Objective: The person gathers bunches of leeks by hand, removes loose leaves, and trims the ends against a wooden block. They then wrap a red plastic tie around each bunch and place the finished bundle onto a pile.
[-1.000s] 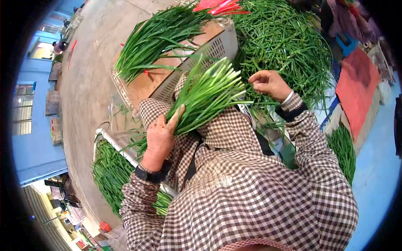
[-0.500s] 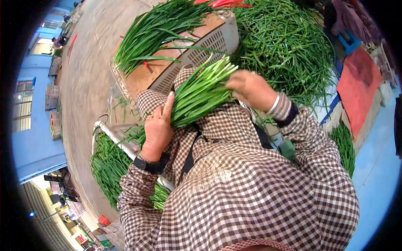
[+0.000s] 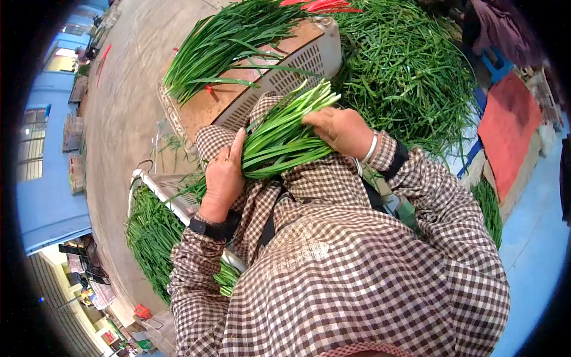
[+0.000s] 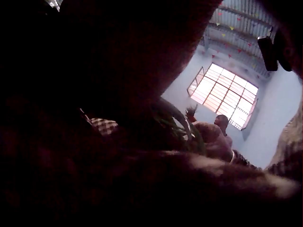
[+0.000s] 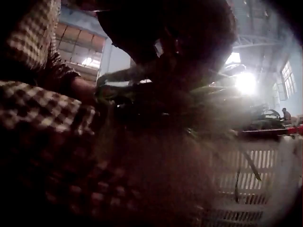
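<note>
A bunch of long green stalks [image 3: 279, 143] with pale ends lies across the person's lap in the head view. The left hand [image 3: 225, 178] grips its leafy side, the index finger extended along it and the other fingers curled. At the pale ends, the right hand [image 3: 345, 131] has its fingers on the stalks; its fingertips are partly hidden, so whether they pinch any is unclear. In the left wrist view the picture is mostly dark, with some green leaves [image 4: 196, 137]. The right wrist view shows blurred stalks [image 5: 213, 92] under the dark hand.
Another green bunch [image 3: 229, 47] lies on a brown board [image 3: 202, 119] over a white slatted crate [image 3: 303, 59]. Beside it are red strips [image 3: 324, 6] and a large heap of greens [image 3: 404, 77]. A white-rimmed crate [image 3: 172, 205] with greens stands left; a red sheet [image 3: 508, 131] lies right.
The right hand has moved left from beside the heap to the pale ends of the bunch. The left hand keeps its grip, and the bunch has shifted slightly.
</note>
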A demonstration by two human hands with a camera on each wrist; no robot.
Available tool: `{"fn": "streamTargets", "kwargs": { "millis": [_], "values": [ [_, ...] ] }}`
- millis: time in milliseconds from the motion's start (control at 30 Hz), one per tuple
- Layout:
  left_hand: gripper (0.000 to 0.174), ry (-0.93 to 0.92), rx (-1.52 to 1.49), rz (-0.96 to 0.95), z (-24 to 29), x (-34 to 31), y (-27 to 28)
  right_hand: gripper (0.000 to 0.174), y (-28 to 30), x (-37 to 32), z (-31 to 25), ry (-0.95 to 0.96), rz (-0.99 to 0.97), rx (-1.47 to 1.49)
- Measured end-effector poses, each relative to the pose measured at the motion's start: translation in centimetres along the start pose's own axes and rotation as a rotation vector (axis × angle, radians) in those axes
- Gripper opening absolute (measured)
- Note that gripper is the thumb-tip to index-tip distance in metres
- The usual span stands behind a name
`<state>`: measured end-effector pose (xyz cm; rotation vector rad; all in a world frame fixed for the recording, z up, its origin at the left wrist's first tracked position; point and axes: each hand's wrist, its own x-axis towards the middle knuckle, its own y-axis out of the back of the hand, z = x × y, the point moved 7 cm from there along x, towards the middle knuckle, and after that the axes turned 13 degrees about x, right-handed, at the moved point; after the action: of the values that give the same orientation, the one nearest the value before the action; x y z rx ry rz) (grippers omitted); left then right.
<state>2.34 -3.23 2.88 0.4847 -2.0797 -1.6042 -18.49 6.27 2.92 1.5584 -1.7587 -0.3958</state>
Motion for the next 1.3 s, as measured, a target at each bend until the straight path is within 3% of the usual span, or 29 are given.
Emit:
{"fn": "streamTargets", "kwargs": {
  "millis": [133, 333, 400, 433, 467, 567, 667, 800, 867, 900, 933, 1000, 1067, 1133, 1200, 1300],
  "values": [
    [0.078, -0.001, -0.001, -0.016, -0.1, 0.0, -0.1, 0.018, -1.7, 0.0, -0.4, 0.099, -0.083, -0.216],
    [0.078, 0.003, 0.014, -0.028, 0.1, -0.3, -0.3, 0.013, 0.4, -0.7, -0.6, 0.047, 0.057, -0.191],
    [0.078, -0.078, 0.044, 0.136, 0.6, -0.6, 0.2, 0.011, 2.6, -1.0, 1.0, -0.024, 0.269, 0.224],
    [0.075, -0.064, 0.047, 0.111, 0.6, -0.9, -0.2, 0.009, 2.6, -1.3, 3.4, -0.271, 0.302, 0.494],
    [0.075, -0.067, 0.045, 0.112, 0.7, -0.9, 0.0, 0.01, 3.2, -1.1, 4.2, -0.331, 0.333, 0.787],
    [0.076, -0.121, 0.08, 0.106, 1.3, -0.8, 0.5, 0.012, 4.8, -1.4, 7.0, -0.578, 0.429, 1.279],
    [0.068, -0.118, 0.127, 0.117, 1.5, -0.7, 0.6, 0.013, 6.9, -2.3, 11.2, -0.586, 0.51, 1.385],
    [0.067, -0.102, 0.161, 0.093, 1.5, -0.8, 0.2, 0.016, 10.9, -4.2, 17.2, -0.392, 0.553, 1.709],
    [0.067, -0.096, 0.178, 0.086, 1.5, -0.9, -0.1, 0.026, 14.5, -6.2, 18.3, -0.467, 0.906, 1.473],
    [0.067, -0.097, 0.176, 0.096, 1.5, -1.0, -0.1, 0.043, 15.5, -7.3, 18.7, -0.68, 0.814, 0.988],
    [0.068, -0.095, 0.176, 0.112, 1.5, -0.8, -0.1, 0.055, 16.3, -8.0, 19.2, -0.881, 0.733, 0.32],
    [0.07, -0.09, 0.168, 0.056, 1.6, -0.6, -0.1, 0.054, 14.0, -5.3, 13.6, -0.601, 0.498, 0.254],
    [0.073, -0.079, 0.15, 0.101, 1.5, -0.7, 0.1, 0.041, 9.1, -2.7, 7.9, -0.396, 0.288, 0.293],
    [0.074, -0.088, 0.14, 0.09, 1.5, -0.5, 0.2, 0.032, 3.9, -2.3, 6.2, -0.399, 0.179, 0.287],
    [0.075, 0.026, -0.003, 0.084, 0.6, -0.4, 0.2, 0.026, 1.3, -3.7, 3.2, -0.341, 0.133, 0.321],
    [0.077, 0.14, -0.046, 0.121, -0.6, -0.3, 0.1, 0.021, 0.7, -5.4, -3.8, -0.039, 0.023, 0.31]
  ]
}}
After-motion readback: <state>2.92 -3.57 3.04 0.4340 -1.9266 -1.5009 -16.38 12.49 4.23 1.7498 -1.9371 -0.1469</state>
